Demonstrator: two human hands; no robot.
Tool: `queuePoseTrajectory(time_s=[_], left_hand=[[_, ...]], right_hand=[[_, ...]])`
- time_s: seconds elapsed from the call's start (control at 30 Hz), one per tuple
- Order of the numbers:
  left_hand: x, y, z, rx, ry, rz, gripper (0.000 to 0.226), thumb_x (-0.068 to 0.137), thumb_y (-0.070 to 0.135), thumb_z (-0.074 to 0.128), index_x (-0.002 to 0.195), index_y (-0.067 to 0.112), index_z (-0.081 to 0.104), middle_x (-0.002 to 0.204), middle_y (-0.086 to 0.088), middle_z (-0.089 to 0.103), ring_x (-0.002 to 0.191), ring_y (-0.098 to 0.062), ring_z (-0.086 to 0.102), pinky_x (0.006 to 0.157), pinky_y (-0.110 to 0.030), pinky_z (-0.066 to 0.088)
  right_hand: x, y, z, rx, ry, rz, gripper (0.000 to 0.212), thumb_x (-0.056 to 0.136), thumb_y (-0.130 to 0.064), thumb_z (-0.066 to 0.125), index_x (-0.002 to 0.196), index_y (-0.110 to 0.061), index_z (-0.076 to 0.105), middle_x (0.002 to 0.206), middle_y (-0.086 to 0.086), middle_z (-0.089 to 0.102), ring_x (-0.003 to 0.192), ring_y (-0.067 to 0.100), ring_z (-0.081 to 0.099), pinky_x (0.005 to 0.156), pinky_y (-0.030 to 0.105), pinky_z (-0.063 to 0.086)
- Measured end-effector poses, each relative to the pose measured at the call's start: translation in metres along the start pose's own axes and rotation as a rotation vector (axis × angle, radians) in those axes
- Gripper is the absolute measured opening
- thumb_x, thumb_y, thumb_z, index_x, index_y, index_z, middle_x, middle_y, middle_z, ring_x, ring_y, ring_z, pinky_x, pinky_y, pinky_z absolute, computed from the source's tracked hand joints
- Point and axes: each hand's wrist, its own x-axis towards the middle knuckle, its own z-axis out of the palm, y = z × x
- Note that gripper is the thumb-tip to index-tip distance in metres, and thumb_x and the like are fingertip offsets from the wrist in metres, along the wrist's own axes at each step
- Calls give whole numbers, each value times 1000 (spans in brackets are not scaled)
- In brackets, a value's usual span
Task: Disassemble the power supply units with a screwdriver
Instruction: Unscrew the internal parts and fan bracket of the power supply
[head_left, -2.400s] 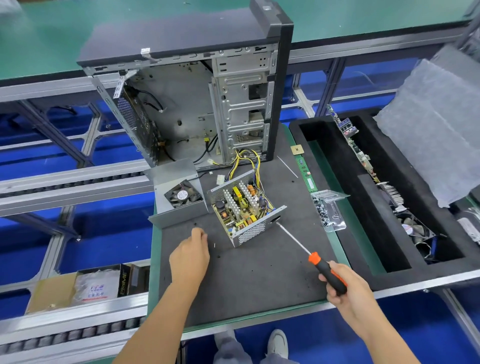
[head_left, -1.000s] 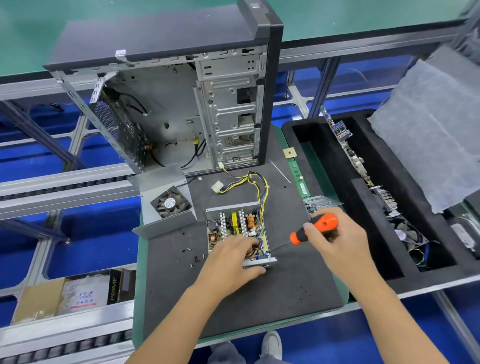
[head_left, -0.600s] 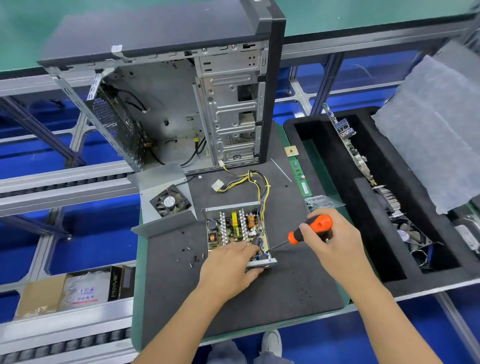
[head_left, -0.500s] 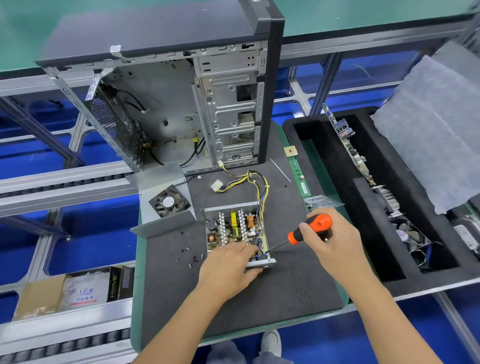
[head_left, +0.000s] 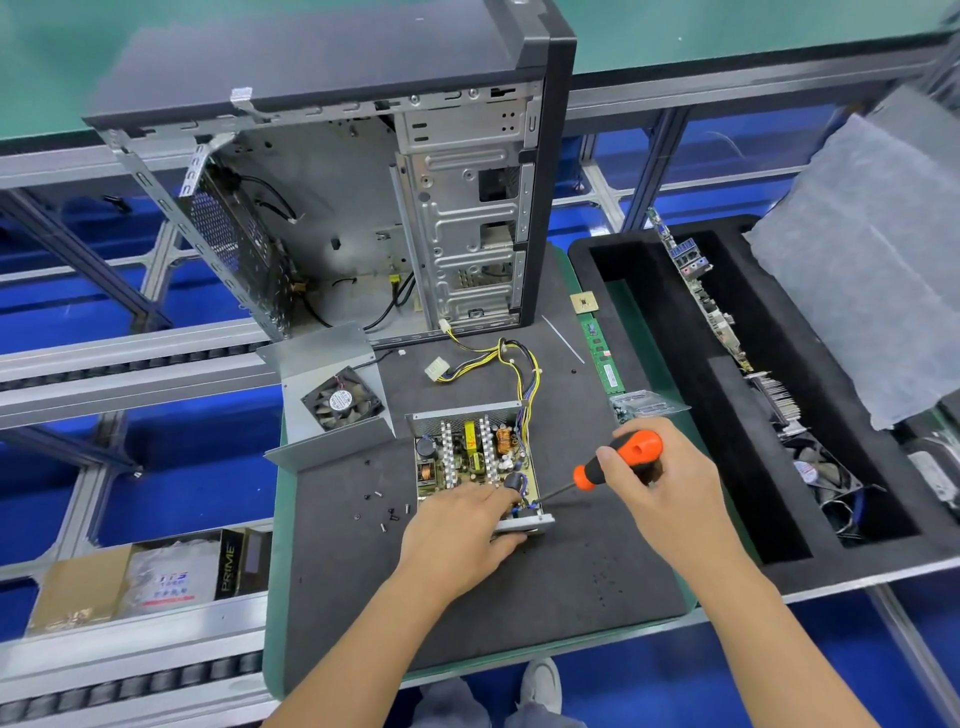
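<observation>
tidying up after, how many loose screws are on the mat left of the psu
6 that I can make out, all left of the psu: one by the cover, two below it, three nearest the left hand. More may be hidden.

Bright, even overhead light — soft shadows, sharp centre, wide-angle bowing at the edges.
</observation>
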Motion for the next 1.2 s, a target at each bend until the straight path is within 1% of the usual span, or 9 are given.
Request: queuePoseTrajectory(time_s=[0.23,0.4,0.47,0.57,0.67,0.77,0.9,1.07,1.2], left_hand=[[2,0,0,-7,-25,-1,40,93,57,52,126,34,55,115,10,66,107,-16,60,84,-35,50],[0,5,-7,-162,-18,-48,58,87,73,42,128,35,58,114,16,64,106,-8,58,85,-33,51],[2,10,-12,-340,116,-25,47,94,59,44,115,25,69,101,11,66,96,-12,61,81,-32,50],[22,17,-18,-258,284,83,16,94,21,64,100,13,76,87,0,69,85,-25,61,80,-35,47],[47,23,-25,-98,9,61,23,96,28,63,117,26,71,105,4,69,110,-21,47,93,-38,31],[63,24,-25,-32,-184,92,17,95,29,63,110,31,70,94,7,59,106,-18,40,89,-37,23],[71,24,-24,36,-214,153,12,96,23,59,86,29,62,68,9,43,84,-21,38,76,-37,21],[71,17,-19,35,-253,168,17,103,23,46,99,30,61,84,3,70,79,-22,39,92,-34,28],[70,18,-19,-29,-240,144,16,104,23,45,91,33,49,85,2,70,82,-22,33,82,-30,20]], right_hand=[[0,-2,-1,-10,-11,16,18,84,-32,70,88,-38,54,83,-15,61,86,0,57,70,3,41],[0,-3,-2,-23,-7,28,19,85,-31,71,87,-39,53,83,-15,61,86,-1,57,68,3,41],[0,-4,-2,-35,-18,32,19,85,-32,71,88,-38,53,83,-16,60,87,-1,57,66,3,40],[1,-7,-1,-33,-30,21,21,85,-31,72,89,-38,53,84,-17,60,88,-1,57,69,3,41],[2,-10,1,-37,-49,4,21,84,-32,73,94,-36,54,85,-18,59,88,-1,56,70,4,41],[3,-12,3,-54,-65,-18,22,84,-32,73,97,-30,56,87,-17,59,89,0,56,71,5,41],[5,-13,4,-62,-73,-41,23,83,-34,72,98,-31,55,88,-18,58,89,0,55,71,4,38],[7,-14,6,-56,-65,-33,22,83,-36,71,97,-33,55,88,-19,59,89,-1,55,71,4,39],[10,-17,7,-87,-114,-26,23,84,-39,69,100,-33,53,91,-19,58,91,-2,54,71,6,41]])
